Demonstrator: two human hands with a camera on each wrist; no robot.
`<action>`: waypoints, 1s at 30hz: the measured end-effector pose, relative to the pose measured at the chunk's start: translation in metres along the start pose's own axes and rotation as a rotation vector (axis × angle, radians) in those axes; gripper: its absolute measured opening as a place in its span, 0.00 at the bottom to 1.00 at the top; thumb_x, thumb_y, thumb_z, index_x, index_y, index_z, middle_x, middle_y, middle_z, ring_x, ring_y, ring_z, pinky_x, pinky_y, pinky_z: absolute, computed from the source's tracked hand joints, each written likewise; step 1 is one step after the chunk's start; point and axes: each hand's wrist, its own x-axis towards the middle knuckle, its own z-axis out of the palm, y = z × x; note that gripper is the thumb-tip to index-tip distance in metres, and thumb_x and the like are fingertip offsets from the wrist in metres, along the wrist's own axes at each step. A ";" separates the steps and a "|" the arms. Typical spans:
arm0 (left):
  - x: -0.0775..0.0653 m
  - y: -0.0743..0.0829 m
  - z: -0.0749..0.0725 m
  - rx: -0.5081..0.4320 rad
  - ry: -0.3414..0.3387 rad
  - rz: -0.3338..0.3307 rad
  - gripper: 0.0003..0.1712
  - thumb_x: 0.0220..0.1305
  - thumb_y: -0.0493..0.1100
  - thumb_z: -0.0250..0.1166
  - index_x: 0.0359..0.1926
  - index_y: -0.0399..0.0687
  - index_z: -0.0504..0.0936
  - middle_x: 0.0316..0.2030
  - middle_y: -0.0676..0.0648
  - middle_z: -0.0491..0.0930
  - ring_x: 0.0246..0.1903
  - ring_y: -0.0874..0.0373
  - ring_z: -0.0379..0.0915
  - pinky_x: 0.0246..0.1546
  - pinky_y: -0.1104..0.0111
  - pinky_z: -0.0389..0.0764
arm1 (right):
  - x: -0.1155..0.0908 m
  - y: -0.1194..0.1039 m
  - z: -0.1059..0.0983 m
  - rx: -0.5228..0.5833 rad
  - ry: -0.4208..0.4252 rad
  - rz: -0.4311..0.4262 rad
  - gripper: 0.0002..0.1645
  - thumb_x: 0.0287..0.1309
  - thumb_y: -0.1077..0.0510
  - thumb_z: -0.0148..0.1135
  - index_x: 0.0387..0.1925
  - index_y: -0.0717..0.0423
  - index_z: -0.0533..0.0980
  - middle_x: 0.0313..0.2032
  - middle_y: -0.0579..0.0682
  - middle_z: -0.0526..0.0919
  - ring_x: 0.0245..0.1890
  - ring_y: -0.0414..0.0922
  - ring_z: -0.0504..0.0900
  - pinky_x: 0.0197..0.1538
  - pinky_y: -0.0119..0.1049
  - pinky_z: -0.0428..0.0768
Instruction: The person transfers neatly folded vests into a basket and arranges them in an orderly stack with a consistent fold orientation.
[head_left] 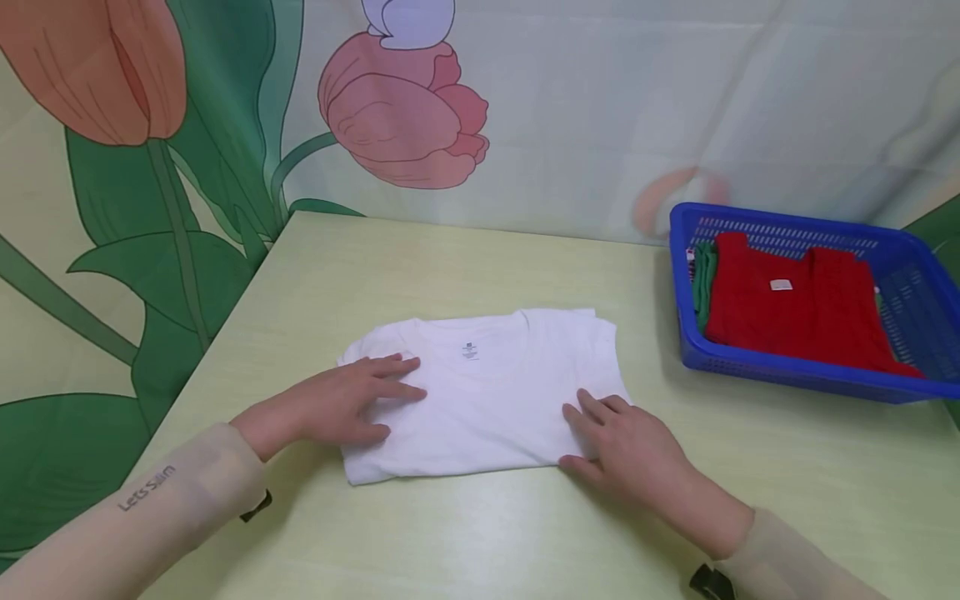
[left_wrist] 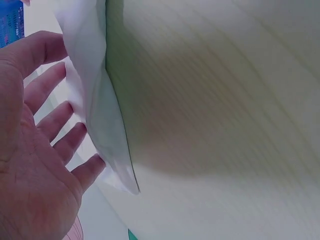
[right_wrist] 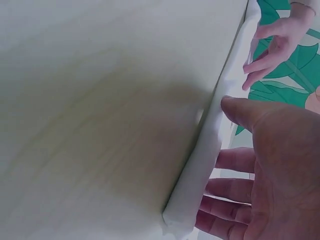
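A folded white T-shirt [head_left: 487,408] lies flat on the table, its neckline and printed label toward the back. My left hand [head_left: 348,400] rests on its left side with the fingers spread. On the right side lies my right hand [head_left: 626,442], its fingertips on the cloth and its thumb at the front edge. In the left wrist view, fingertips [left_wrist: 75,135] touch the white shirt [left_wrist: 95,95] along its edge. The right wrist view has the thumb against the folded edge of the shirt [right_wrist: 200,170], with the other fingers on its far side.
A blue plastic basket [head_left: 795,375] stands at the back right of the pale table [head_left: 450,542]. Inside it lie a folded red garment [head_left: 795,317] and green cloth [head_left: 703,283]. Behind the table hangs a flower-printed backdrop [head_left: 570,108].
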 end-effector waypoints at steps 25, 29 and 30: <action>-0.036 0.008 -0.012 -0.814 0.247 -0.629 0.46 0.80 0.52 0.61 0.83 0.30 0.52 0.77 0.28 0.62 0.71 0.34 0.71 0.69 0.48 0.77 | -0.040 0.060 0.003 0.954 0.072 0.364 0.44 0.78 0.43 0.61 0.83 0.59 0.58 0.76 0.62 0.70 0.73 0.62 0.73 0.70 0.56 0.75; -0.040 0.007 -0.012 -0.917 0.225 -0.665 0.46 0.82 0.52 0.58 0.82 0.26 0.48 0.77 0.25 0.60 0.72 0.34 0.70 0.68 0.49 0.78 | -0.039 0.065 0.004 1.106 0.039 0.424 0.45 0.80 0.43 0.58 0.84 0.61 0.54 0.78 0.62 0.67 0.76 0.61 0.70 0.72 0.51 0.74; -0.041 0.007 -0.012 -0.932 0.221 -0.668 0.46 0.82 0.52 0.57 0.82 0.25 0.48 0.77 0.25 0.60 0.72 0.34 0.70 0.67 0.49 0.78 | -0.038 0.065 0.004 1.140 0.028 0.435 0.45 0.80 0.43 0.57 0.84 0.61 0.54 0.78 0.62 0.66 0.76 0.61 0.70 0.72 0.49 0.74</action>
